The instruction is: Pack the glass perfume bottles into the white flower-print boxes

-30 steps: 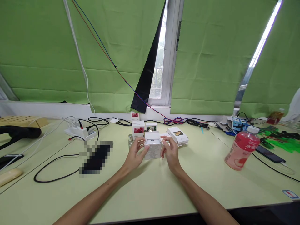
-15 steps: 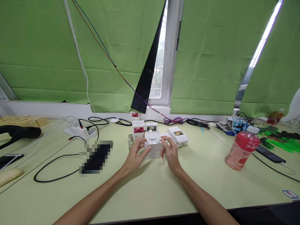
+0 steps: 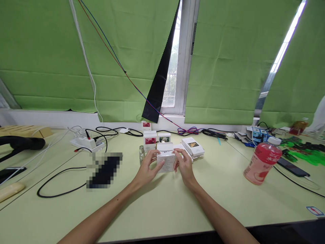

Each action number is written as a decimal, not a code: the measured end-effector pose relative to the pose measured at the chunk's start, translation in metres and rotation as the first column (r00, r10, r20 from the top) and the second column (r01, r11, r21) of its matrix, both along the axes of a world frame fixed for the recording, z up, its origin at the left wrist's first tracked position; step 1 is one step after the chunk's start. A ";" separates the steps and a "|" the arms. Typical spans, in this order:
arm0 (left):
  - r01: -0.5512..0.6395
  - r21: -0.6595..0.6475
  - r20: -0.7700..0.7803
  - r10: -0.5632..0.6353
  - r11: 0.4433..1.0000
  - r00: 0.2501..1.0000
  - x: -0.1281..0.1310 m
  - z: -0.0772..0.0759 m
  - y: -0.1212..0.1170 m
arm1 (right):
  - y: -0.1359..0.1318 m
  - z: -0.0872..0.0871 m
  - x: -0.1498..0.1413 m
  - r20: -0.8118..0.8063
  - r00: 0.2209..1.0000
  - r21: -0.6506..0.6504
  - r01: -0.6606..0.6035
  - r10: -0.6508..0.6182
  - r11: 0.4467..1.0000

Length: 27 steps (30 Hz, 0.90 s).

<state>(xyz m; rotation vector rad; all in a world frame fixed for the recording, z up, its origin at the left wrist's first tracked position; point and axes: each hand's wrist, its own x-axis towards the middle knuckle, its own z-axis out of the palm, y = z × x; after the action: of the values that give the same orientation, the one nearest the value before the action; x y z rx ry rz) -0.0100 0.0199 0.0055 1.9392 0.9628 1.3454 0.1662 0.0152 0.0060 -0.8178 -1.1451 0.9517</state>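
Head view, the sole view. I find one white box (image 3: 166,163) between my hands, in front of me on the table (image 3: 162,210), upright, its printed face toward me. Its top flap (image 3: 165,146) stands raised at the far side, which I judge leaves the top edge within reach of both hands. Whether its base bears on the table I cannot confirm.

My left hand (image 3: 148,166) is clamped on the box: thumb flat on the near face, fingers round the left side, presumably to keep it from tipping or turning. My right hand (image 3: 185,166) has thumb and forefinger drawn close at the upper right corner; whether they pinch the card or only rest against it, I cannot tell.

Count of items nearby: three picture boxes behind the held one, namely a front red-picture box (image 3: 150,140), a white-flower box (image 3: 164,137) and a rear red-picture box (image 3: 146,124); one yellow-flower box (image 3: 192,146) lying flat to the right, apparently set aside from the working spot; one glass bottle (image 3: 141,154) standing just beside my left fingers, perhaps for easy reach; one pink drink bottle (image 3: 262,162), well apart from my right hand.
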 end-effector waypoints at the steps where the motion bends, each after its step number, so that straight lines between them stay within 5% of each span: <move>1: 0.002 -0.001 -0.006 -0.002 1.000 1.000 0.000 0.000 0.000 | 0.000 0.000 0.000 0.001 1.000 -0.003 -0.001 0.001 1.000; 27: -0.085 0.256 -0.088 0.111 0.963 0.990 -0.003 0.008 -0.003 | -0.003 0.003 0.003 -0.041 0.999 0.054 0.020 -0.018 0.998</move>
<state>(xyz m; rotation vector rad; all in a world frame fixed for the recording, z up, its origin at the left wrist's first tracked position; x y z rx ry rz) -0.0133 0.0165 0.0137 2.1928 0.9873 1.4987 0.1689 0.0120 0.0092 -0.7613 -1.1221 0.9133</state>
